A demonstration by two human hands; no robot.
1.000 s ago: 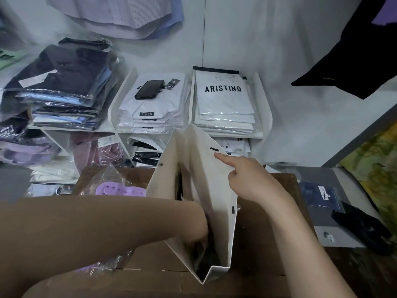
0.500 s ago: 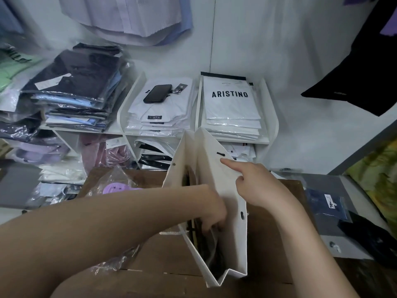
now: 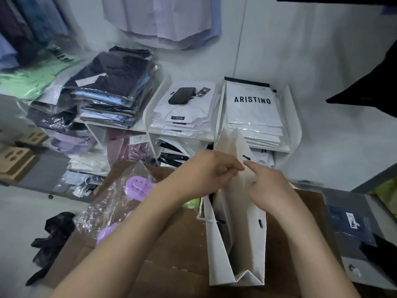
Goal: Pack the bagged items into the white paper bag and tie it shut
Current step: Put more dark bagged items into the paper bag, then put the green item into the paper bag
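Observation:
The white paper bag (image 3: 247, 244) stands upright on a brown cardboard box (image 3: 176, 250), its mouth narrowed. Dark bagged items show as a thin dark strip inside its near opening. My left hand (image 3: 206, 171) is outside the bag at its top edge, fingers pinched against the rim. My right hand (image 3: 268, 188) grips the bag's right wall near the top, forefinger pointing at the left fingers. Black eyelets dot the bag's upper wall. A clear plastic bag with purple slippers (image 3: 120, 201) lies on the box to the left.
White shelves behind hold stacks of bagged shirts (image 3: 253, 112) and a black phone (image 3: 182, 95). Dark folded clothes (image 3: 107, 87) pile at the left. A black ribbon or cloth (image 3: 51, 233) lies on the floor. A navy packet (image 3: 350, 224) rests on the grey surface at the right.
My left hand has come up out of the bag's inside to its top rim. The two hands now meet at the bag's mouth, which is pressed narrower. The camera has tilted and moved closer.

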